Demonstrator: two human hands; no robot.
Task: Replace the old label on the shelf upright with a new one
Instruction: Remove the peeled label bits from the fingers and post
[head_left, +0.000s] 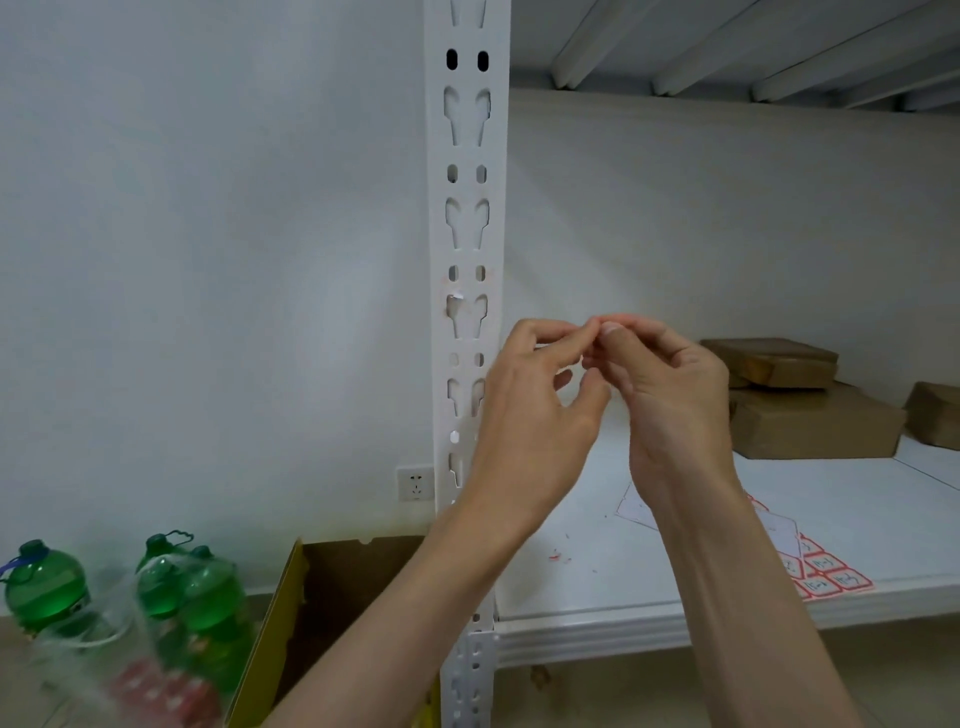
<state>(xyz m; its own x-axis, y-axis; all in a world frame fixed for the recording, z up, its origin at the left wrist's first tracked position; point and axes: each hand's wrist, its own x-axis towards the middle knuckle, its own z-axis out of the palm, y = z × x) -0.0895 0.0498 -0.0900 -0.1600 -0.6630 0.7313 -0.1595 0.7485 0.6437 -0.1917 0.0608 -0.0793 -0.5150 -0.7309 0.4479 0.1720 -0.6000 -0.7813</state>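
Head view, single frame. Both hands are raised in front of the shelf bay, fingertips meeting just right of the white slotted shelf upright (466, 322). The left hand (535, 410) has thumb and forefinger drawn together toward the meeting point; the right hand (670, 395) has its fingers curled in against them. A faint reddish trace shows at the fingertips, possibly a scrap of label, but whether either hand actually holds anything cannot be told; the spot is small and blurred. Left of the pinch, on the upright, a small white paper remnant (456, 297) clings at a keyhole slot, with a faint pinkish stain around it: in my judgement the old label is largely off, with residue outstanding. Below and to the right of the hands, partly hidden by the right forearm, a sheet of red-bordered labels (831, 574) lies on the white shelf board (883, 499), with small red flecks (558, 557) on the board nearer the upright. Brown cardboard parcels (810, 410) sit further right. Risks: a new label laid over residue or across a slot would bond poorly and lift; a sticky scrap may cling to the fingers and foul the fresh label's adhesive; a label peeled carelessly may tear or fold onto itself.
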